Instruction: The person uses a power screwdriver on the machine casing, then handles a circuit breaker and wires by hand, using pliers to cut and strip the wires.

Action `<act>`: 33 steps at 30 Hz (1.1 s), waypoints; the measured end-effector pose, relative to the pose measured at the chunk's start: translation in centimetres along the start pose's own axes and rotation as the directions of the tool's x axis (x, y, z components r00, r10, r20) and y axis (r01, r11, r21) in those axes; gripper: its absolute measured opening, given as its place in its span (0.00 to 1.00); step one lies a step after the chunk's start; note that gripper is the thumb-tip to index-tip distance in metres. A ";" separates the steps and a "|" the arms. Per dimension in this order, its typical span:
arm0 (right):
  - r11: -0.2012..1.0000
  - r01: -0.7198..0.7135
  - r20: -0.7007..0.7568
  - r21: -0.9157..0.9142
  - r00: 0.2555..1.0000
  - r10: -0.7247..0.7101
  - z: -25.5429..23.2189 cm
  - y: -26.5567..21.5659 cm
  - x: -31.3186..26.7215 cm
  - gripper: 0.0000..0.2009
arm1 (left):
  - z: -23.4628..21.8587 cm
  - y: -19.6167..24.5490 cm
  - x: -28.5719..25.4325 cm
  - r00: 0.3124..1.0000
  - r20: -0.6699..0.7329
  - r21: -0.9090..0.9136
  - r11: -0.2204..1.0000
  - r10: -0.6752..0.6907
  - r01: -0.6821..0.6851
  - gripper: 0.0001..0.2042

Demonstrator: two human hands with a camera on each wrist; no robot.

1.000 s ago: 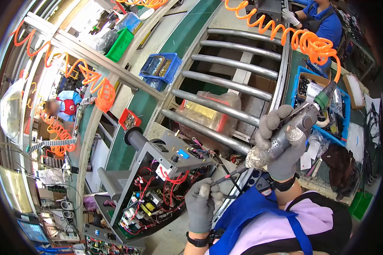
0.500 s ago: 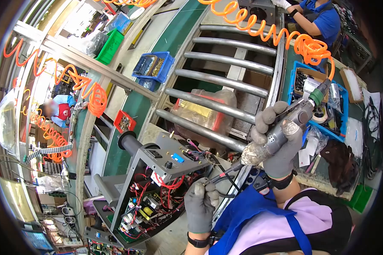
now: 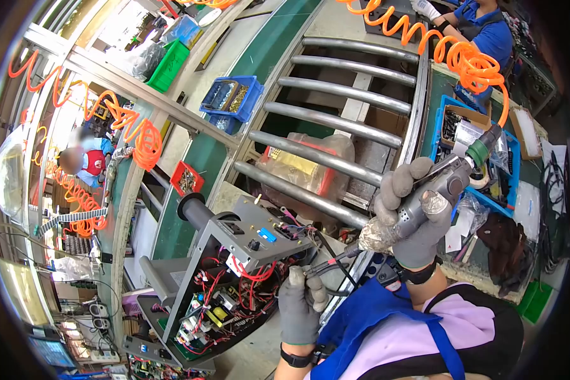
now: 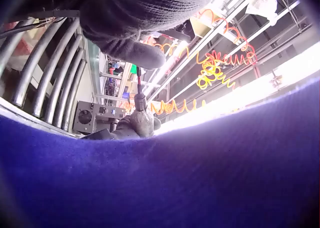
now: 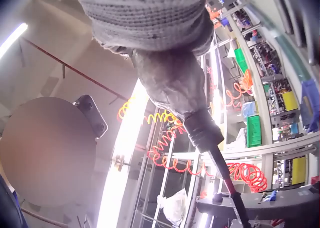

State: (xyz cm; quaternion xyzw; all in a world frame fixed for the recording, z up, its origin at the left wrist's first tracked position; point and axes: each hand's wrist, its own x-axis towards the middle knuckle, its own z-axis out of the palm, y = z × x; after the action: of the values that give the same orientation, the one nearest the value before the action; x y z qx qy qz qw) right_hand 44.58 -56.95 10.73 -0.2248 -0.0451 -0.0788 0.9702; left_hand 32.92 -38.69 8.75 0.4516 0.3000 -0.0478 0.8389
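A grey-gloved right hand (image 3: 418, 215) grips a grey power screwdriver (image 3: 418, 206) with a taped nose, its green air fitting at the upper right. The long bit (image 5: 227, 180) points down and left toward the left hand (image 3: 299, 307), whose gloved fingers curl and pinch near the bit's tip; what lies between them is too small to tell. Left of that hand stands an opened grey metal chassis (image 3: 234, 244) with red wires and circuit boards inside. In the left wrist view the left glove (image 4: 142, 18) fills the top, with the screwdriver nose (image 4: 141, 120) beyond.
Metal rollers (image 3: 335, 123) run behind the chassis. A blue parts tray (image 3: 516, 180) lies at right, a small blue bin (image 3: 250, 104) and a red bin (image 3: 187, 179) further back. Orange coiled hose (image 3: 478, 69) hangs above. One person (image 3: 487, 31) works top right, another (image 3: 95, 161) at left.
The head view has shifted slightly. Both hands keep nearly the same pose, with the left fingers and the bit's tip still close together. The person at top right has moved their arms.
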 end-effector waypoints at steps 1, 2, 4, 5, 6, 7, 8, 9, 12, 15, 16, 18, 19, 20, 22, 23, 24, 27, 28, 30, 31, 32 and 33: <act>1.000 0.012 -0.006 0.001 1.000 -0.012 0.0 0.1 0.1 0.18 | 0.0 0.1 0.1 1.000 -0.002 0.016 1.000 0.013 -0.013 0.20; 1.000 0.024 -0.011 0.002 1.000 -0.024 0.1 0.3 0.2 0.18 | 0.5 0.1 0.1 0.996 -0.038 0.105 0.992 0.079 -0.074 0.20; 1.000 0.023 -0.073 -0.008 0.997 -0.023 -0.1 0.4 0.5 0.19 | 1.8 0.4 -0.3 0.971 -0.095 0.289 0.940 0.219 -0.183 0.22; 1.000 0.021 -0.105 -0.013 0.994 -0.022 -0.2 0.6 0.7 0.20 | 1.8 0.6 -0.5 0.969 -0.093 0.316 0.929 0.230 -0.191 0.23; 0.999 0.025 -0.136 0.039 0.991 -0.019 -0.2 0.7 0.9 0.20 | 1.8 0.7 -0.6 0.966 -0.090 0.342 0.919 0.241 -0.197 0.24; 0.996 0.000 -0.159 0.085 0.987 0.013 -0.4 0.8 1.2 0.19 | 1.7 0.8 -0.7 0.965 -0.086 0.367 0.908 0.249 -0.201 0.25; 0.991 -0.022 -0.182 0.130 0.982 0.045 -0.8 1.1 1.7 0.18 | 1.5 1.0 -0.8 0.969 -0.072 0.350 0.916 0.237 -0.198 0.25; 0.984 -0.042 -0.205 0.175 0.976 0.078 -1.2 1.4 2.0 0.18 | 1.1 1.4 -1.0 0.973 -0.058 0.332 0.923 0.224 -0.193 0.26; 0.977 -0.071 -0.229 0.200 0.966 0.117 -1.9 2.1 3.8 0.15 | -0.5 0.8 -1.4 0.903 -0.058 0.410 0.835 0.426 -0.368 0.26; 0.987 -0.086 -0.300 0.134 0.946 0.123 -2.7 3.3 6.2 0.14 | -2.4 0.9 -1.8 0.666 -0.130 0.714 0.535 0.734 -0.451 0.33; 0.985 -0.064 -0.313 0.163 0.943 0.113 -2.6 3.7 6.9 0.12 | -2.8 1.0 -1.2 0.607 -0.158 0.709 0.517 0.779 -0.479 0.33; 0.978 -0.076 -0.334 0.195 0.932 0.139 -3.0 4.9 7.9 0.11 | -2.6 1.7 -0.4 0.578 -0.180 0.708 0.513 0.796 -0.486 0.36; 0.983 -0.080 -0.320 0.168 0.938 0.131 -3.1 5.5 8.1 0.10 | -2.0 2.3 -0.1 0.612 -0.178 0.713 0.530 0.771 -0.460 0.37; 0.979 -0.099 -0.310 0.180 0.939 0.152 -3.4 6.1 8.4 0.10 | -1.6 2.8 0.2 0.641 -0.181 0.715 0.547 0.746 -0.434 0.39; 0.967 -0.150 -0.279 0.204 0.938 0.205 -3.9 7.0 8.9 0.10 | -2.0 2.5 1.3 0.612 -0.142 0.708 0.512 0.778 -0.487 0.38; 0.972 -0.168 -0.302 0.165 0.930 0.212 -3.2 6.9 8.9 0.11 | -2.2 2.3 1.6 0.592 -0.129 0.703 0.495 0.795 -0.511 0.38; 0.968 -0.188 -0.267 0.164 0.937 0.227 -3.1 7.1 8.9 0.11 | -1.6 2.6 1.6 0.610 -0.169 0.704 0.528 0.774 -0.476 0.37; 0.955 -0.236 -0.255 0.181 0.926 0.278 -2.9 7.5 9.4 0.11 | -1.5 2.9 1.9 0.627 -0.185 0.675 0.561 0.757 -0.479 0.37; 0.959 -0.232 -0.239 0.161 0.934 0.266 -3.0 7.7 9.4 0.10 | -1.5 2.8 1.9 0.631 -0.194 0.643 0.583 0.751 -0.497 0.37; 0.961 -0.232 -0.200 0.152 0.945 0.260 -2.6 8.1 9.4 0.09 | -1.2 2.8 2.3 0.600 -0.197 0.670 0.554 0.775 -0.495 0.37; 0.936 -0.280 -0.157 0.214 0.936 0.316 -2.8 8.2 9.8 0.08 | -1.7 2.2 2.8 0.555 -0.170 0.733 0.481 0.814 -0.481 0.37; 0.940 -0.289 -0.151 0.181 0.936 0.317 -2.9 8.3 9.8 0.08 | -2.3 1.8 3.4 0.552 -0.171 0.723 0.485 0.816 -0.492 0.37; 0.944 -0.294 -0.143 0.147 0.938 0.314 -2.9 8.4 9.8 0.08 | -2.6 1.2 3.9 0.523 -0.173 0.728 0.466 0.834 -0.502 0.39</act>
State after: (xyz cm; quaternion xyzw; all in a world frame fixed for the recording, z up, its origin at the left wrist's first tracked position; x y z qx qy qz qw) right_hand 55.78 -52.08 5.71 -0.1616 0.0656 0.0570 0.9830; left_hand 35.34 -35.19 6.45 0.7667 0.2659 0.3307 0.4818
